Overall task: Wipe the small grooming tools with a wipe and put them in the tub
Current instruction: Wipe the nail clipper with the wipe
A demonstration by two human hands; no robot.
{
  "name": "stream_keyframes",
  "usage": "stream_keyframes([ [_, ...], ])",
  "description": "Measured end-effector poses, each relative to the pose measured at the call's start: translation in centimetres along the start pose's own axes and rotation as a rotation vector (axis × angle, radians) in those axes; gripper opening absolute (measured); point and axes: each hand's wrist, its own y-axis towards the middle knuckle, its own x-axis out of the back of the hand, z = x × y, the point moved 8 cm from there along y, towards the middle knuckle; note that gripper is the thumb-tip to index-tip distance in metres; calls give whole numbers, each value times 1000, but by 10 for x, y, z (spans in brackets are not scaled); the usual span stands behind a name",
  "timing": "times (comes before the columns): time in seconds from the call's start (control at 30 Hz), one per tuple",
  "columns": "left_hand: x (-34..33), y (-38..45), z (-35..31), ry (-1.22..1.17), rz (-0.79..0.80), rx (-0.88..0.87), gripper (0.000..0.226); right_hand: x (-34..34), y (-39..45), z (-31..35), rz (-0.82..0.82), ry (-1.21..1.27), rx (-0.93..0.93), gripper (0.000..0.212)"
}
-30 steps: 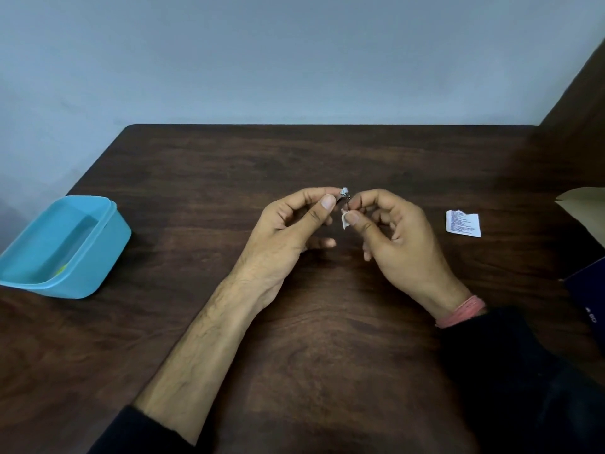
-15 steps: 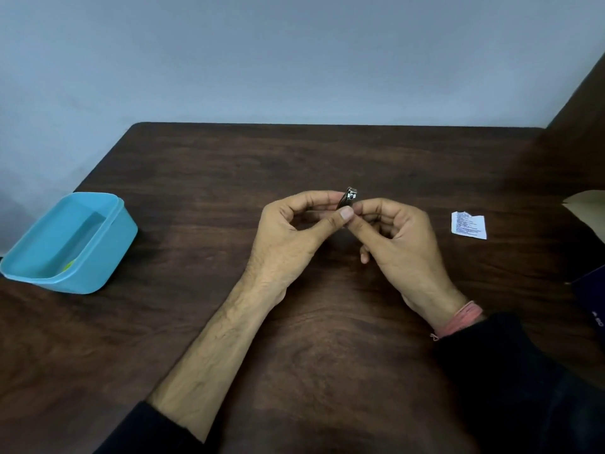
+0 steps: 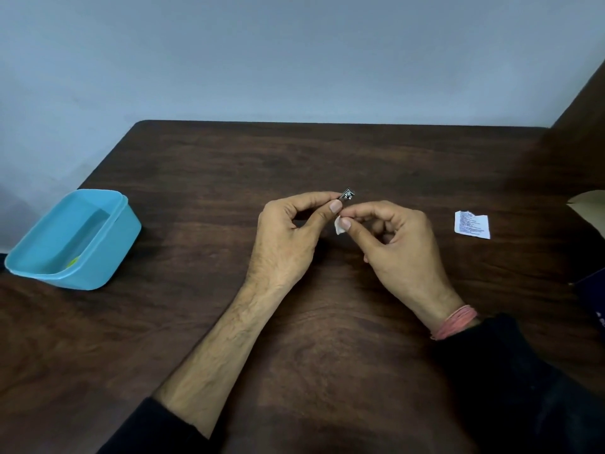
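My left hand (image 3: 288,237) pinches a small metal nail clipper (image 3: 347,194) between thumb and forefinger above the middle of the dark wooden table (image 3: 327,339); only its far end shows. Right beside it, my right hand (image 3: 399,244) pinches a small white wipe (image 3: 339,224) just below the clipper. The blue plastic tub (image 3: 73,239) stands open at the table's left edge, with a small yellow-green item on its floor.
A torn white sachet wrapper (image 3: 472,224) lies on the table to the right of my hands. A cardboard box corner (image 3: 589,211) and a dark blue object (image 3: 592,299) sit at the right edge. A pale wall rises behind the table.
My right hand has drawn the wipe down off the clipper, so the white wipe shows again below my thumb. The clipper stays pinched in my left hand.
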Motion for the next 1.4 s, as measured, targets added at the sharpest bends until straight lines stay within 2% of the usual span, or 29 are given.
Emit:
stream_keyframes([
  [0.17,-2,0,3,-55,29,41,21,2,2,2,-34,-27,46,10],
  [0.47,-3,-11,1,-212,76,129,22,-1,-2,11,-8,86,52,11],
  [0.6,4,-24,-6,-260,33,162,25,-7,-8,23,3,149,50,17],
  [0.7,24,-42,-18,-250,-44,138,25,-20,-13,38,31,212,48,12],
  [0.97,148,-105,-44,54,-426,110,12,-112,-30,96,202,348,78,13],
  [1.13,258,-122,-71,461,-755,170,19,-167,-32,124,267,376,26,12],
  [1.3,310,-97,-71,841,-717,366,20,-202,-39,125,297,382,-30,12],
  [1.4,317,-78,-72,997,-677,406,20,-210,-45,117,302,365,-65,12],
])
